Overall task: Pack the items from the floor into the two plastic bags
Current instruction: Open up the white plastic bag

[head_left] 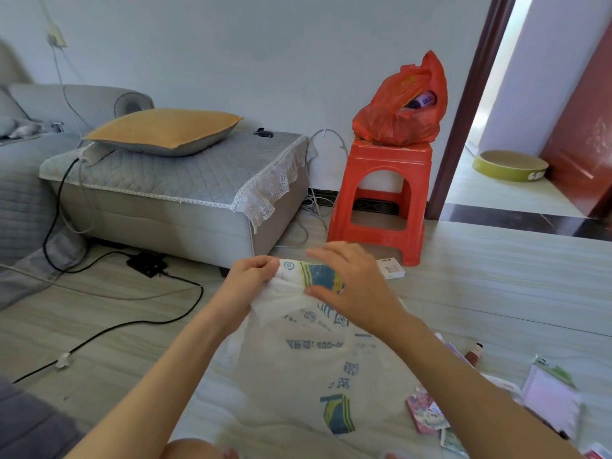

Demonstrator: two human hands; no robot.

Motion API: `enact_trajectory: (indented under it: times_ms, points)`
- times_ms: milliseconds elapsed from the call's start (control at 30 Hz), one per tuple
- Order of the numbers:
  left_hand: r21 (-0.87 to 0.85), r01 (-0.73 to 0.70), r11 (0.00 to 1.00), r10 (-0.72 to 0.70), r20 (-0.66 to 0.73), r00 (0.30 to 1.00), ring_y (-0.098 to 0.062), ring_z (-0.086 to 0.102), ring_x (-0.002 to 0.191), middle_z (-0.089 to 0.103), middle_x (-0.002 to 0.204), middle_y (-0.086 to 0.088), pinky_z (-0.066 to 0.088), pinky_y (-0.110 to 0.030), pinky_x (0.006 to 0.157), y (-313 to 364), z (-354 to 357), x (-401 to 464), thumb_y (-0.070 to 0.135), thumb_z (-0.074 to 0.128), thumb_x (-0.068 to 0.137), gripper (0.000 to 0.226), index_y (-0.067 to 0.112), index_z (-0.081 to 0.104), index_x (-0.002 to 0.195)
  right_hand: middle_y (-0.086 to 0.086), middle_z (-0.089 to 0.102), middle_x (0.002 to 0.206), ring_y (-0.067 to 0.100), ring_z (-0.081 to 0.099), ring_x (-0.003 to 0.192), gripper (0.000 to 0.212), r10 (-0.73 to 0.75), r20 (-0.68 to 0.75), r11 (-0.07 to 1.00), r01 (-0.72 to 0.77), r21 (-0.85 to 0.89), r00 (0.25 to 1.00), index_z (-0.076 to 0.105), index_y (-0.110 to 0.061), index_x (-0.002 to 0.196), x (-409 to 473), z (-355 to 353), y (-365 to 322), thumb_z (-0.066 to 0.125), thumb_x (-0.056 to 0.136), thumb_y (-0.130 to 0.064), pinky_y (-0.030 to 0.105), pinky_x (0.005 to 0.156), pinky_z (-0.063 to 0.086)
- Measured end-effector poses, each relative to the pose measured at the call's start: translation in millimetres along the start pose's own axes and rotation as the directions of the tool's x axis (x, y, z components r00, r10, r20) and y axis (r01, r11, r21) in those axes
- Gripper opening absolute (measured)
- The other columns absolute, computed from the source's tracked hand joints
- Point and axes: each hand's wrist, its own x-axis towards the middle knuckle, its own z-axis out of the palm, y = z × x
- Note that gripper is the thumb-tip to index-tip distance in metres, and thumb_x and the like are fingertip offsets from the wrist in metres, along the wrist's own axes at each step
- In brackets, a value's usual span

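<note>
Head view: loose items (543, 397) near right on floor, unpacked. White bag (311, 352) flat before me, empty by look; my left hand (246, 281) pinches its far rim, right hand (351, 283) grips alongside, opening mouth. Far: red bag (402, 107) on stool (384, 200), seemingly filled. Roughly half done.

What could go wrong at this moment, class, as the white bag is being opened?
1. Both hands, left and right, pinch the thin white bag; pulling hard may tear it.
2. The items lie beside the right forearm and may get scattered.
3. The red bag could slip off its stool.
</note>
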Motion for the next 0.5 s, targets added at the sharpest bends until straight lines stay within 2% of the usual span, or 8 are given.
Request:
enact_trajectory:
  times_ms: [67, 133, 267, 300, 333, 367, 433, 500]
  points:
    - [-0.129, 0.043, 0.991, -0.034, 0.073, 0.997, -0.014, 0.051, 0.060, 0.056, 0.067, -0.006, 0.043, -0.021, 0.055, 4.0, -0.9, -1.9, 0.009, 0.045, 0.094, 0.022, 0.004, 0.059, 0.077, -0.003, 0.067, 0.099, 0.019, 0.061, 0.091, 0.040, -0.107, -0.002, 0.994, 0.107, -0.027, 0.994, 0.069, -0.021, 0.104, 3.2, 8.5, -3.0, 0.055, 0.075, -0.044, 0.030, 0.077, 0.046]
    - [-0.192, 0.064, 0.979, -0.040, 0.128, 0.991, -0.015, 0.053, 0.062, 0.058, 0.070, -0.007, 0.044, -0.022, 0.058, 5.5, -2.8, -3.5, 0.010, 0.044, 0.094, 0.022, 0.003, 0.059, 0.081, -0.001, 0.070, 0.088, 0.015, 0.059, 0.081, 0.026, -0.090, -0.024, 0.995, 0.091, 0.039, 0.996, 0.073, -0.017, 0.093, 5.2, 12.0, -4.8, 0.059, 0.077, -0.033, 0.022, 0.073, 0.042]
    - [-0.166, 0.018, 0.986, 0.015, 0.196, 0.981, -0.014, 0.060, 0.063, 0.066, 0.072, -0.004, 0.050, -0.020, 0.058, 1.9, -7.5, -7.0, 0.009, 0.046, 0.093, 0.021, 0.009, 0.064, 0.082, 0.004, 0.065, 0.080, 0.012, 0.053, 0.075, 0.010, 0.223, 0.114, 0.911, -0.248, 0.329, 0.968, 0.071, -0.007, 0.084, 7.0, 6.7, -11.6, 0.062, 0.085, -0.010, 0.016, 0.068, 0.041]
    - [-0.077, -0.038, 0.996, 0.051, 0.180, 0.982, -0.014, 0.061, 0.069, 0.066, 0.078, -0.003, 0.051, -0.021, 0.063, -0.7, -7.4, -6.1, 0.007, 0.049, 0.092, 0.018, 0.012, 0.065, 0.087, 0.003, 0.062, 0.078, 0.012, 0.052, 0.073, 0.011, 0.311, 0.146, 0.861, -0.343, 0.377, 0.939, 0.068, -0.009, 0.082, 7.0, 5.1, -10.2, 0.059, 0.087, -0.010, 0.013, 0.064, 0.039]
    - [0.096, -0.119, 0.988, 0.104, 0.144, 0.984, -0.015, 0.060, 0.075, 0.066, 0.085, -0.002, 0.050, -0.023, 0.068, -4.4, -7.7, -2.7, 0.007, 0.053, 0.090, 0.015, 0.016, 0.065, 0.091, 0.002, 0.060, 0.076, 0.012, 0.052, 0.072, 0.012, 0.391, 0.162, 0.804, -0.422, 0.420, 0.906, 0.065, -0.011, 0.080, 7.1, 4.6, -7.7, 0.057, 0.088, -0.010, 0.012, 0.061, 0.038]
    - [0.320, -0.200, 0.926, 0.178, 0.097, 0.979, -0.016, 0.059, 0.081, 0.064, 0.089, 0.001, 0.049, -0.025, 0.074, -9.4, -8.6, 2.2, 0.007, 0.057, 0.088, 0.015, 0.019, 0.064, 0.093, 0.002, 0.060, 0.076, 0.013, 0.053, 0.072, 0.013, 0.464, 0.169, 0.742, -0.485, 0.463, 0.870, 0.061, -0.013, 0.079, 7.7, 4.7, -4.9, 0.055, 0.089, -0.011, 0.014, 0.060, 0.038]
    - [0.661, -0.257, 0.705, 0.339, 0.005, 0.941, -0.022, 0.056, 0.088, 0.055, 0.090, 0.007, 0.047, -0.034, 0.085, -16.8, -10.5, 9.4, 0.005, 0.061, 0.083, 0.021, 0.021, 0.062, 0.096, 0.004, 0.061, 0.080, 0.013, 0.054, 0.072, 0.012, 0.573, 0.167, 0.633, -0.563, 0.531, 0.802, 0.059, -0.013, 0.080, 9.0, 4.8, 0.2, 0.053, 0.090, -0.011, 0.019, 0.062, 0.041]
    - [0.772, -0.281, 0.570, 0.489, -0.044, 0.871, -0.027, 0.053, 0.088, 0.048, 0.086, 0.007, 0.046, -0.045, 0.085, -18.5, -11.7, 11.6, 0.000, 0.058, 0.080, 0.025, 0.018, 0.063, 0.095, 0.003, 0.060, 0.082, 0.009, 0.053, 0.070, 0.008, 0.625, 0.151, 0.590, -0.590, 0.551, 0.766, 0.059, -0.011, 0.084, 10.0, 4.5, 0.2, 0.053, 0.090, -0.011, 0.018, 0.061, 0.042]
